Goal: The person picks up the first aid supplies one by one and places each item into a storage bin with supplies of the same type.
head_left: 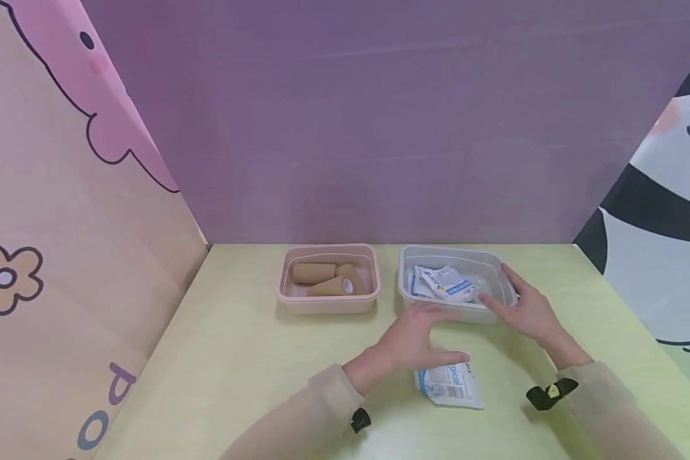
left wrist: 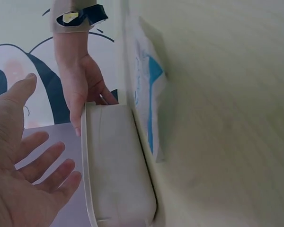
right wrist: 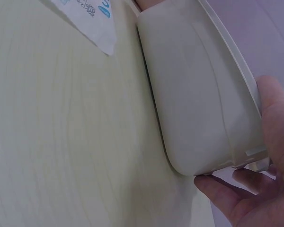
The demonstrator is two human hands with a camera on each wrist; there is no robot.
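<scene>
A whitish plastic bin [head_left: 483, 313] stands toward the back right of the table, holding several small white-and-blue packets [head_left: 450, 283]. At its right end my right hand [head_left: 531, 313] grips the rim, thumb over the edge and fingers against the end wall [right wrist: 270, 127]. My left hand [head_left: 408, 338] hovers by the bin's near left side, fingers extended, thumb spread wide and nothing held; the left wrist view shows its palm [left wrist: 19, 189] beside the bin. Below that thumb, a white-and-blue packet printed "gical" [head_left: 451, 386] lies on the table, its upper edge partly covered.
Left of the whitish bin stands a pink bin [head_left: 328, 306] with several tan rolls [head_left: 314, 273] inside. A purple panel [head_left: 379, 128] rises behind the pale yellow table [head_left: 218, 358]. Printed cartoon panels flank both sides.
</scene>
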